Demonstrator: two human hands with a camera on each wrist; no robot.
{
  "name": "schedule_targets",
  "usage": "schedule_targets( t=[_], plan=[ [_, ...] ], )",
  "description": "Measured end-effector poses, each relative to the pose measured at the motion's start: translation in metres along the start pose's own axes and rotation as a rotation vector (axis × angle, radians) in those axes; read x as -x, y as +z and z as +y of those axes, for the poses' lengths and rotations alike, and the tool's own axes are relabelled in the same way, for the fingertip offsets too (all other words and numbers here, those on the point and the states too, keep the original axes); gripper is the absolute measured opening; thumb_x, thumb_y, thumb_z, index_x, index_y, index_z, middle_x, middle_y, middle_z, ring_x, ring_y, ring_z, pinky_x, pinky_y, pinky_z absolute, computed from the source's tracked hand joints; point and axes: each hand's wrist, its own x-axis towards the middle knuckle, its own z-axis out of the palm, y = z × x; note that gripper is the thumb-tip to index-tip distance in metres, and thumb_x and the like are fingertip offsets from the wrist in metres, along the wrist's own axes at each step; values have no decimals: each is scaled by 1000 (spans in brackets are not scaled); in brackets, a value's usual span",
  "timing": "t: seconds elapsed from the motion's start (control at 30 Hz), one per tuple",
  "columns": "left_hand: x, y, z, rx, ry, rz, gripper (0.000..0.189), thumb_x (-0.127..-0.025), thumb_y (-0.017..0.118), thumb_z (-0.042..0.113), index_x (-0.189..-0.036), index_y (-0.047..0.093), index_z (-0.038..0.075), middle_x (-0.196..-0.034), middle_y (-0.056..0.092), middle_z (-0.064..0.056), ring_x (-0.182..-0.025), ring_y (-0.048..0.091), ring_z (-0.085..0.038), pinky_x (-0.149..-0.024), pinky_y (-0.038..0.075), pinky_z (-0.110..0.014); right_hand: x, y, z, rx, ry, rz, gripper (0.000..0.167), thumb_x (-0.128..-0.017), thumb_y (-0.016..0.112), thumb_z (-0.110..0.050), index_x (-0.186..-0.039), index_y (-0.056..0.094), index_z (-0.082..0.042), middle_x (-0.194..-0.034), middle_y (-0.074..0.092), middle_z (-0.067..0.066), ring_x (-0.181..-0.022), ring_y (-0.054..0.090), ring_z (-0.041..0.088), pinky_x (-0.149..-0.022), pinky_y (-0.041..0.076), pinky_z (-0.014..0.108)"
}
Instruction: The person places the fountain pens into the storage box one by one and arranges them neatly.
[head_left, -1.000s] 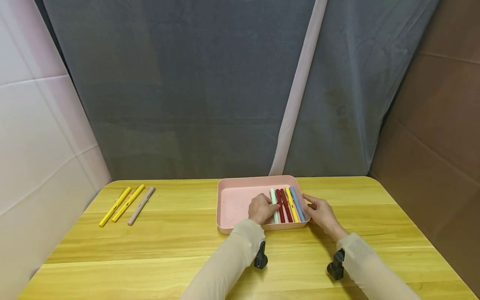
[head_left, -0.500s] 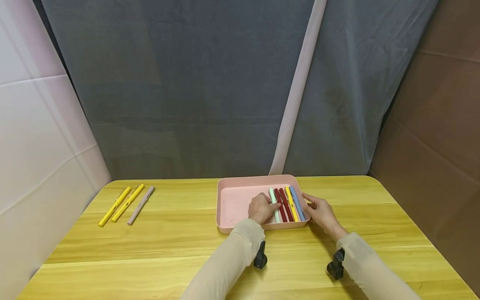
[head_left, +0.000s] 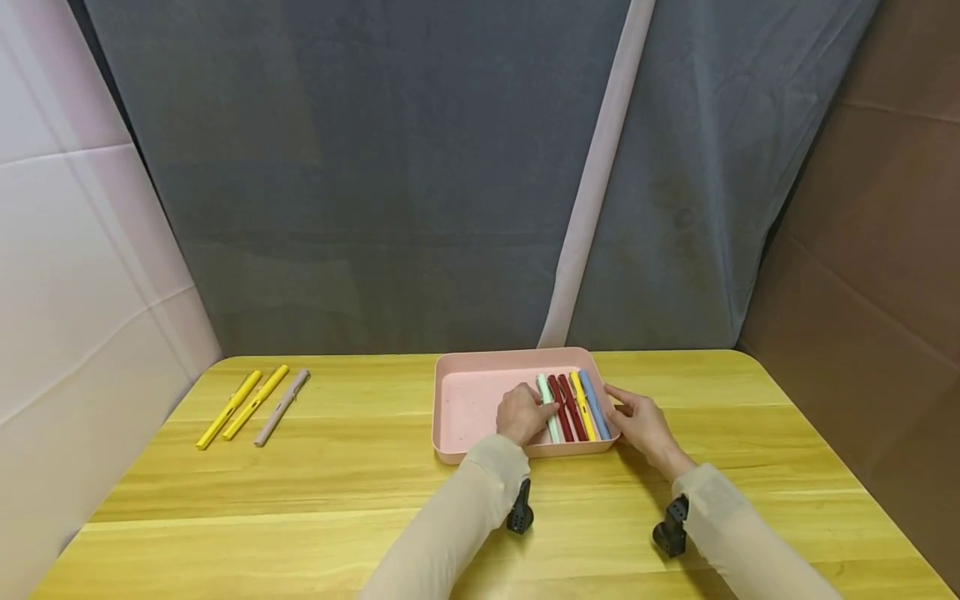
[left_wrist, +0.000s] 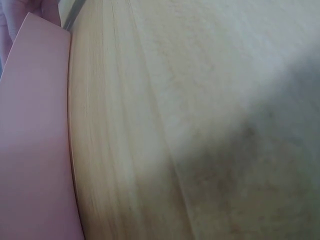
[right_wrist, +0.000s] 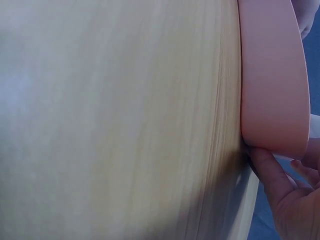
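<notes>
A pink tray (head_left: 480, 360) holds a row of capped pens at its right end. My left hand (head_left: 521, 414) reaches over its front wall, fingers bent beside the mint green pen (head_left: 553, 429) and thumb across it, the tip at the first dark red pen (head_left: 560, 421). A second dark red pen (head_left: 573, 412), a yellow pen (head_left: 582, 408) and a blue pen (head_left: 596, 408) follow rightward. My right hand (head_left: 645, 429) touches the tray's right side from outside. In the right wrist view, its thumb (right_wrist: 267, 170) lies against the tray's lower corner. The left fingertips are partly hidden.
Two yellow pens (head_left: 228, 410) and a lilac pen (head_left: 282, 408) lie slanted at the left of the wooden table (head_left: 360, 500). A grey curtain (head_left: 390, 183) hangs behind the table's far edge, with white and brown cloth at the sides.
The upper ends of the mint green and dark red pens have shifted slightly left, so they lean a little more. Both hands stay in place.
</notes>
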Motion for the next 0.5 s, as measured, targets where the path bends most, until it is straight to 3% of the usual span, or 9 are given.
schedule_targets(
  t=[0.17,0.5],
  plan=[
    [1,-2,0,-2,19,8,30,-79,75,31,-84,59,6,-72,58,-2,-64,49,-14,-55,37,-23,0,0,-1,2,2,0,50,-97,47,-4,-145,34,-6,-141,40,28,-122,48,40,-90,50,42],
    [3,-7,0,31,-5,-35,31,-83,72,33,-87,59,5,-72,56,-3,-63,49,-14,-51,35,-21,0,0,-1,17,-7,5,50,-96,47,-4,-145,35,-6,-141,40,28,-120,49,38,-85,52,37]
  ],
)
